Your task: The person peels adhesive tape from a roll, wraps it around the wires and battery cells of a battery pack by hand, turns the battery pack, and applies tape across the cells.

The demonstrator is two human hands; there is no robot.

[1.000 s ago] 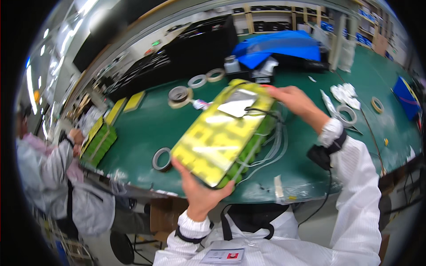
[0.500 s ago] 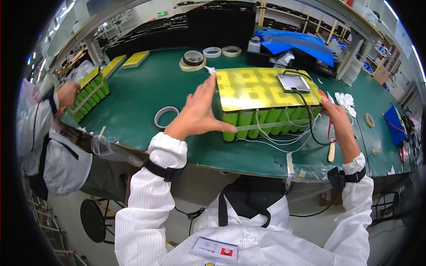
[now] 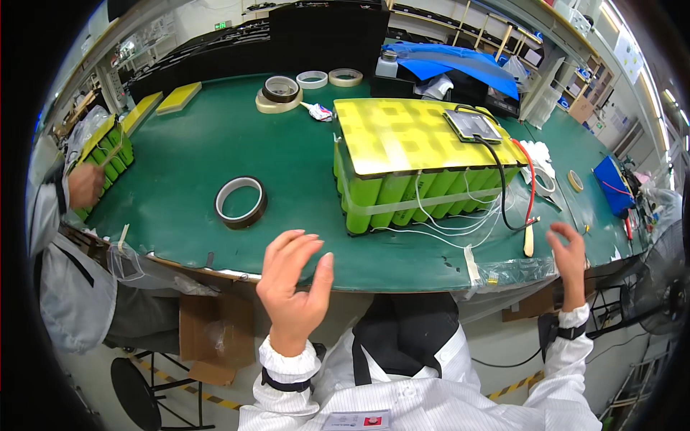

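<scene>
A large battery pack [image 3: 374, 136] of green cylindrical cells with a yellow top sheet stands on the green table [image 3: 172, 165]. Clear tape bands its side. A flat grey module [image 3: 474, 126] rests on top, with a black cable [image 3: 506, 197] and a red cable [image 3: 532, 183] hanging down the right side. Thin white wires [image 3: 460, 244] trail along its front. My left hand [image 3: 293, 294] is off the pack, fingers apart and empty, nearest a dark tape roll [image 3: 253, 218]. Also empty and open, my right hand [image 3: 570, 255] hovers beside a wooden-handled tool [image 3: 529, 241].
To the left, a co-worker's hand [image 3: 86, 185] is at another green cell pack [image 3: 118, 158]. Tape rolls [image 3: 310, 80] and a crumpled tube [image 3: 317, 111] lie behind. A bottle [image 3: 387, 65] and blue sheet [image 3: 453, 57] are at the back; a blue object [image 3: 609, 185] sits right.
Both hands have let go of the pack and drawn back toward me. The view has shifted, and the pack remains on the table.
</scene>
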